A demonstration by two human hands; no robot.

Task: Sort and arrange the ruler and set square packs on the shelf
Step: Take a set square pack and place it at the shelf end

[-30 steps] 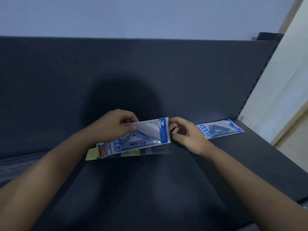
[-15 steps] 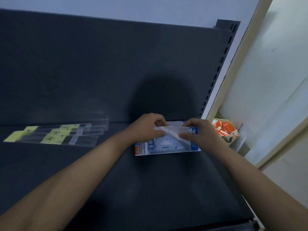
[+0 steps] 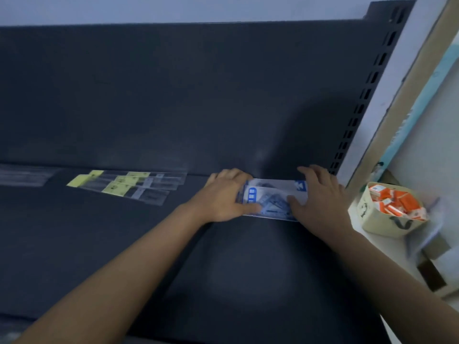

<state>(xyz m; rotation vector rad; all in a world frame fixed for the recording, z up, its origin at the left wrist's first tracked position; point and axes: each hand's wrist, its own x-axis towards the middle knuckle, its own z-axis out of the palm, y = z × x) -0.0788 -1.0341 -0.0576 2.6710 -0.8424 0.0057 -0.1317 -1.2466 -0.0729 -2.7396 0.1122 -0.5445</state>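
Set square pack [image 3: 272, 198]: flat on dark shelf [image 3: 223, 269], right end, close against back panel [image 3: 198, 95]. Left hand [image 3: 223, 197] lies flat on its left end, right hand [image 3: 318, 197] spread on its right end. Ruler packs [image 3: 134, 186], yellow-labelled: leftward, well apart. Beige tub [image 3: 367, 219] of orange boxes [image 3: 395, 203]: right, beyond the shelf.

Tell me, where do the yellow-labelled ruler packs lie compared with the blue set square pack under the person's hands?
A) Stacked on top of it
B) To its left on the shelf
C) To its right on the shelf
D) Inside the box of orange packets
B: the ruler packs lie fanned out on the dark shelf, apart from and left of the set square pack, on which the left hand and right hand rest.
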